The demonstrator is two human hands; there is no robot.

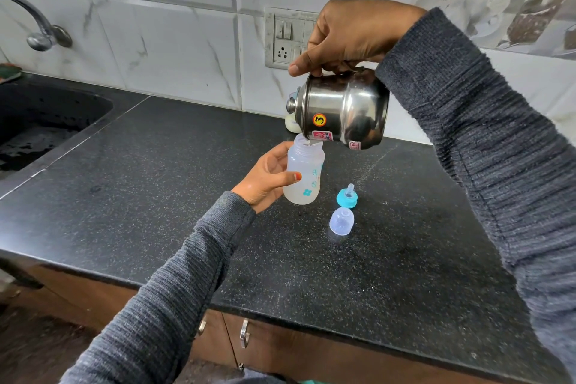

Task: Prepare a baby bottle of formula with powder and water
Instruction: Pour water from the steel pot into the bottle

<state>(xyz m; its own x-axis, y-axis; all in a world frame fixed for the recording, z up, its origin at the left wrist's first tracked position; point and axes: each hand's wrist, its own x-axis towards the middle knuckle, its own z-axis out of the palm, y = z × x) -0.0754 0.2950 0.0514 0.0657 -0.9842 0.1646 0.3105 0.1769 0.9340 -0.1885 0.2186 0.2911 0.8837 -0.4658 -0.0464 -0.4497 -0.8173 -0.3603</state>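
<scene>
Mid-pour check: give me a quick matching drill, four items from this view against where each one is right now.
Items:
1. baby bottle
2. steel jug
3. teal nipple ring
4. clear cap

Places:
A. on the counter, nearer the person
B. tilted in the right hand
C. on the counter, nearer the wall
D. open, in the left hand

Pairs: 1-D, 2-B, 3-C, 4-A

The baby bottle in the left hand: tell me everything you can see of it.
The baby bottle is a translucent, whitish plastic one with teal flower prints on its side. Its threaded neck is open, with no teat or cap on. The left hand holds it off the black counter, tilted slightly, thumb across the front. Its mouth sits right under the lip of the tipped steel pot, held by the right hand. It looks partly filled with clear liquid.
</scene>
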